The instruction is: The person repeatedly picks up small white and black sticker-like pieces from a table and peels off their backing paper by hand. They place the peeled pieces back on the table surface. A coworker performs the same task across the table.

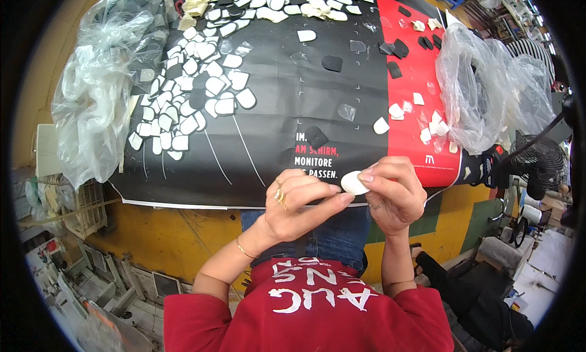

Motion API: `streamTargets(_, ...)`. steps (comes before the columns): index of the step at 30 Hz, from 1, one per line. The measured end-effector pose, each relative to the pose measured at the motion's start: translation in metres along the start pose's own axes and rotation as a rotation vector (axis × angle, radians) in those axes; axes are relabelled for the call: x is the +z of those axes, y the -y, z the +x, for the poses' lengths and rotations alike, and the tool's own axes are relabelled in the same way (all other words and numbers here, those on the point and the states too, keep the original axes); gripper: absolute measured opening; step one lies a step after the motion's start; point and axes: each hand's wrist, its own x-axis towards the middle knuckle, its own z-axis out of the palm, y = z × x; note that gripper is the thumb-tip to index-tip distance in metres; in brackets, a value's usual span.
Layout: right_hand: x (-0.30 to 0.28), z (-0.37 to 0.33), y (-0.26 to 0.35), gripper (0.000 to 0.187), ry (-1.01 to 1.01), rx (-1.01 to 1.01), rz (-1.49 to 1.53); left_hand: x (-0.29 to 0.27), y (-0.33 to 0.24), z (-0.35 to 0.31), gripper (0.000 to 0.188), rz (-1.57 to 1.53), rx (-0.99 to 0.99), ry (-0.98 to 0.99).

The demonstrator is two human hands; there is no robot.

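Note:
In front of my body, at the table's near edge, I hold up a small white rounded pad [354, 183]. My right hand [395, 193] pinches its right side between thumb and fingers. At the pad's left edge are the thumb and forefinger of my left hand [296, 207], closed together on it. Many similar white pads with dark edges [183, 102] lie scattered in a heap on the left of the black mat [268, 144]. A few dark pads [332, 63] lie singly nearer the middle.
Clear plastic bags rest at the left [91, 102] and right [476, 83]. On the mat's red strip [409, 150] are several white and black pieces. Beyond the right edge stands a black fan [538, 160]. Another person's dark-clothed leg [470, 300] shows at lower right.

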Motion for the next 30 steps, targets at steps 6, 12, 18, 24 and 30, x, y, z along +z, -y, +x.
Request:
streamTargets(6, -0.006, -0.004, 0.0, 0.032, -0.03, -0.094, -0.119, 0.001, -0.001, -0.005, 0.04, 0.021, -0.036, -0.037)
streamTargets(12, -0.007, -0.006, -0.003, 0.022, 0.015, -0.053, -0.123, 0.003, -0.001, 0.002, 0.035, 0.075, -0.063, -0.021)
streamTargets(18, -0.009, -0.008, -0.002, 0.012, 0.136, 0.325, 0.115, 0.012, -0.004, 0.012, 0.019, -0.181, -0.401, 0.053)
streamTargets(24, -0.003, -0.007, 0.0, 0.018, -0.147, 0.453, -0.057, 0.025, -0.003, 0.022, 0.011, -0.503, -0.927, 0.03)
streamTargets(30, -0.01, -0.004, 0.018, 0.015, -0.056, 0.217, -0.329, 0.043, -0.005, 0.031, 0.011, -0.293, -0.703, -0.015)
